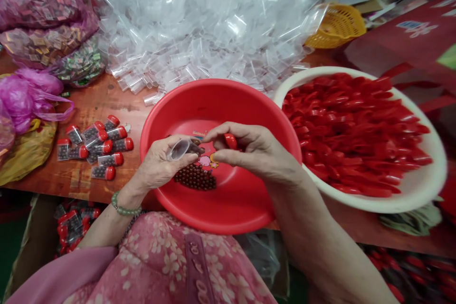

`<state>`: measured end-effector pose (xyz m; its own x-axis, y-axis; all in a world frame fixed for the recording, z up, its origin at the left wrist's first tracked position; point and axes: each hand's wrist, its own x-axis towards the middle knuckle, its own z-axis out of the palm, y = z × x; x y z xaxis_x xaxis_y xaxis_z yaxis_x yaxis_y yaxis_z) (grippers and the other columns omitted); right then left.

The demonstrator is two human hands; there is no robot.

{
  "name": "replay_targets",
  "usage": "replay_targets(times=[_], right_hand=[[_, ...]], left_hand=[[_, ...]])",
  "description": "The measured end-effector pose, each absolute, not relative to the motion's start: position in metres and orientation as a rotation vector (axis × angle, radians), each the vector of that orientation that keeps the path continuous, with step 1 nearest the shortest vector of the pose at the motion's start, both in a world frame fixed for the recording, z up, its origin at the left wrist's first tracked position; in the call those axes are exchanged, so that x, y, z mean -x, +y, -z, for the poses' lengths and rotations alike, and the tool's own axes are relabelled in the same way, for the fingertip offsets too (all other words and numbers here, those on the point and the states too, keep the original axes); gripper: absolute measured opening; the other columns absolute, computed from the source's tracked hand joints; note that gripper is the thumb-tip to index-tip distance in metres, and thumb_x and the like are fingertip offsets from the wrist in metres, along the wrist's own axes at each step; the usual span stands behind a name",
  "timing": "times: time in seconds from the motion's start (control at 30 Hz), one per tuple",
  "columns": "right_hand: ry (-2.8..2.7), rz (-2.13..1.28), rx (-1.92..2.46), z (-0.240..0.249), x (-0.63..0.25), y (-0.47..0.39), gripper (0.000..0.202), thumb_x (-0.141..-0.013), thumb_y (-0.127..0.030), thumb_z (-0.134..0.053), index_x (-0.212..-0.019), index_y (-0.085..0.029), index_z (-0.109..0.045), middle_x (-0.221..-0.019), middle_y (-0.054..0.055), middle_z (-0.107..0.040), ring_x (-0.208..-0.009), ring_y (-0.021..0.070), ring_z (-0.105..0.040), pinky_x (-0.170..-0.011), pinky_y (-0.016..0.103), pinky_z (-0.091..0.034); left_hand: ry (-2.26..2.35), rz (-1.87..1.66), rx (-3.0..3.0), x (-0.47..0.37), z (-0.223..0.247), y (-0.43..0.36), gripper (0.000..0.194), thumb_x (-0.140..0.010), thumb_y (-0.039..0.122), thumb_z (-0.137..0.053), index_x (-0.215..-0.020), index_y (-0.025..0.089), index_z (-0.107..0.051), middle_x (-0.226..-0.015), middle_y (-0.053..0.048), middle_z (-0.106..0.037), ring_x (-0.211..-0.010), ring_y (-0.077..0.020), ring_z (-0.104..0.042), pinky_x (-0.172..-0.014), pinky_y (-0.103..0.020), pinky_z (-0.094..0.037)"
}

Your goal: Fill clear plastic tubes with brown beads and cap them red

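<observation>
Well, a heap of clear tubes [210, 23] spreads largest, cut off by the top edge. Next comes the white basin [432, 171] of red pieces [356, 133], then the red basin [235, 211]. Above it, the right hand [258, 152] reaches inward, fingers curled around a red cap [231, 141], partly hidden, thumb and forefinger slightly parted. The left hand [158, 161], wrist bent inward, pinches a clear tube [179, 149] over the red basin, mouth facing the viewer; its far end is blurred. Smallest, dark beads [199, 178] lie below, partly covered by the left hand.

Yellow openwork basket [338, 26], pink plastic bags [30, 97], orange-brown table [133, 109]
</observation>
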<state>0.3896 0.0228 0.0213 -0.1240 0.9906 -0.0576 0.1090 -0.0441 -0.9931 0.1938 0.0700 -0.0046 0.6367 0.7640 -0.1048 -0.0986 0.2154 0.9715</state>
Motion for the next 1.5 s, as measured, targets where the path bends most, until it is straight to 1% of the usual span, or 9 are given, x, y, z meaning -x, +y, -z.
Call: replay_targets(times=[0.23,0.43,0.6,0.7,0.9,1.03,1.13,1.3,1.5], right_hand=[[-1.595,-1.229,1.27,-0.022,-0.388,0.026,0.022,-0.078,-0.032,-0.077,-0.086,-0.018,-0.063,-0.063,-0.007,-0.044,-0.055,0.0061,-0.039,-0.051,0.021,-0.035],[-1.559,-1.01,1.324,-0.024,-0.387,0.025,0.014,-0.087,-0.032,-0.068,-0.087,-0.019,-0.063,-0.069,-0.003,-0.054,-0.06,0.0078,-0.046,-0.056,0.022,-0.039],[-1.778,-0.979,1.223,-0.029,-0.386,0.031,0.01,-0.086,-0.028,-0.069,-0.09,-0.019,-0.065,-0.075,-0.002,-0.06,-0.064,0.0085,-0.051,-0.061,0.022,-0.041],[-1.802,-1.07,1.226,-0.028,-0.386,0.032,0.017,-0.086,-0.034,-0.07,-0.084,-0.018,-0.063,-0.073,-0.001,-0.059,-0.065,0.009,-0.052,-0.061,0.022,-0.043],[-1.615,-1.059,1.34,-0.024,-0.383,0.019,0.027,-0.082,-0.04,-0.074,-0.075,-0.019,-0.057,-0.062,-0.005,-0.046,-0.054,0.0066,-0.038,-0.049,0.021,-0.034],[-1.581,-1.126,1.372,-0.024,-0.385,0.013,0.025,-0.083,-0.043,-0.072,-0.078,-0.02,-0.064,-0.065,-0.003,-0.054,-0.057,0.0082,-0.046,-0.053,0.022,-0.038],[-1.402,-1.211,1.405,-0.023,-0.384,0.017,0.035,-0.083,-0.055,-0.069,-0.084,-0.021,-0.068,-0.065,-0.002,-0.056,-0.054,0.0087,-0.047,-0.05,0.024,-0.036],[-0.73,-1.035,1.095,-0.024,-0.36,0.038,0.054,-0.077,-0.074,-0.062,-0.067,-0.023,-0.048,-0.055,-0.007,-0.036,-0.043,0.007,-0.034,-0.044,0.025,-0.029],[-0.655,-0.989,1.027,-0.02,-0.338,0.047,0.053,-0.083,-0.078,-0.05,-0.082,-0.025,-0.046,-0.063,-0.006,-0.037,-0.048,0.0085,-0.037,-0.046,0.025,-0.033]], left_hand=[[0.566,-0.673,-1.12,-0.194,0.009,0.073,0.017,-0.079,0.026,-0.076,-0.093,0.017,-0.074,-0.085,-0.002,-0.074,-0.084,-0.0132,-0.066,-0.081,-0.024,-0.05],[0.676,-0.628,-1.062,-0.193,0.009,0.071,0.031,-0.074,0.03,-0.081,-0.101,0.017,-0.072,-0.091,-0.004,-0.073,-0.08,-0.0142,-0.065,-0.079,-0.027,-0.05],[0.618,-0.622,-1.08,-0.191,0.01,0.07,0.028,-0.071,0.034,-0.083,-0.089,0.016,-0.071,-0.082,-0.001,-0.069,-0.075,-0.0115,-0.061,-0.077,-0.025,-0.047],[0.579,-0.622,-1.079,-0.191,0.009,0.07,0.026,-0.072,0.032,-0.083,-0.088,0.015,-0.07,-0.083,-0.001,-0.069,-0.075,-0.0114,-0.061,-0.078,-0.026,-0.048],[0.64,-0.647,-1.065,-0.191,0.01,0.071,0.024,-0.073,0.028,-0.081,-0.092,0.016,-0.073,-0.088,-0.004,-0.073,-0.083,-0.0149,-0.065,-0.083,-0.028,-0.05],[0.611,-0.701,-1.009,-0.191,0.011,0.073,0.019,-0.075,0.025,-0.08,-0.091,0.018,-0.074,-0.094,-0.004,-0.075,-0.088,-0.0144,-0.067,-0.088,-0.027,-0.05],[0.609,-0.659,-0.967,-0.192,0.011,0.073,0.023,-0.073,0.028,-0.081,-0.092,0.016,-0.075,-0.094,-0.005,-0.075,-0.087,-0.0148,-0.067,-0.088,-0.029,-0.05],[0.56,-0.534,-0.871,-0.196,0.007,0.065,0.028,-0.075,0.034,-0.081,-0.094,0.015,-0.074,-0.093,-0.007,-0.074,-0.086,-0.015,-0.068,-0.081,-0.027,-0.053],[0.55,-0.506,-0.684,-0.207,0.002,0.057,0.029,-0.071,0.029,-0.085,-0.093,0.016,-0.071,-0.09,-0.003,-0.073,-0.082,-0.0149,-0.07,-0.08,-0.03,-0.058]])
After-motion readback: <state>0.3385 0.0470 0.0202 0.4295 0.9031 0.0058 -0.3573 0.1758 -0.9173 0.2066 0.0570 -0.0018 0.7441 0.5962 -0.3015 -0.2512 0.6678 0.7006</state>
